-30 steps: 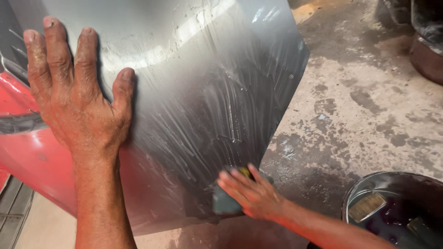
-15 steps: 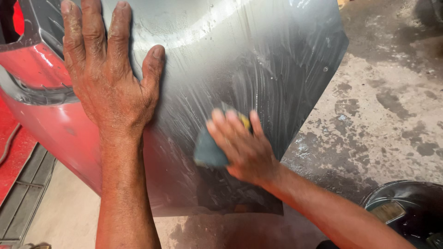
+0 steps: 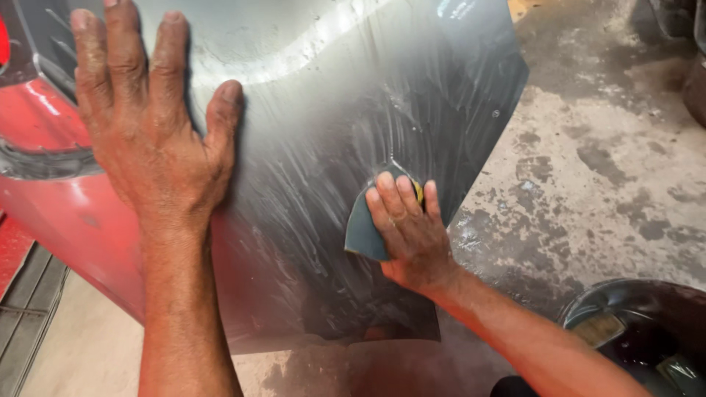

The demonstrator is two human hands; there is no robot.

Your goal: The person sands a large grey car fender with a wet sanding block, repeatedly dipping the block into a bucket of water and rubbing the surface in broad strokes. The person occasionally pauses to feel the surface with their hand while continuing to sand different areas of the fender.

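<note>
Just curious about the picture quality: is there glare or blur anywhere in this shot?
Head view: bright glare along the curved ridge of the grey panel; wet streaks shine around the right hand; both hands look sharp, the left hand too; the bucket sits in shadow.

Car panel [image 3: 316,147]: sheet metal, sanded grey, matt, wet film with whitish swirl streaks, brighter bare-looking band along the curved crease near its top edge. Red bodywork [image 3: 51,213] at its left edge: painted, glossy. Sanding sheet [image 3: 365,228] under right hand [image 3: 412,235]: dark blue-grey, matt, flexible, abrasive paper by look. Floor [image 3: 610,176]: rough concrete, stained, damp patches. Bucket [image 3: 647,301]: dark, glossy plastic, wet
</note>
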